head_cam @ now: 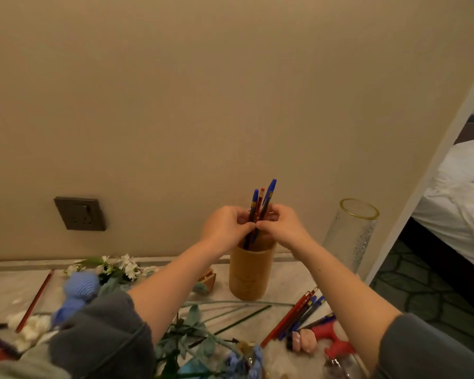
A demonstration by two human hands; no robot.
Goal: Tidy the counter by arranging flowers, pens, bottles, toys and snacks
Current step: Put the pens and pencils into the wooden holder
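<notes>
Step in hand: pens. My left hand point(226, 225) and right hand point(283, 227) pinch the pen bunch point(260, 206) standing in the wooden cup point(251, 272). Next, I judge: release, fetch the loose pens point(298, 314).

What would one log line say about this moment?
left hand: holds bunch of blue and red pens | right hand: holds same bunch | tall tan wooden pen cup: upright, pen ends inside
</notes>
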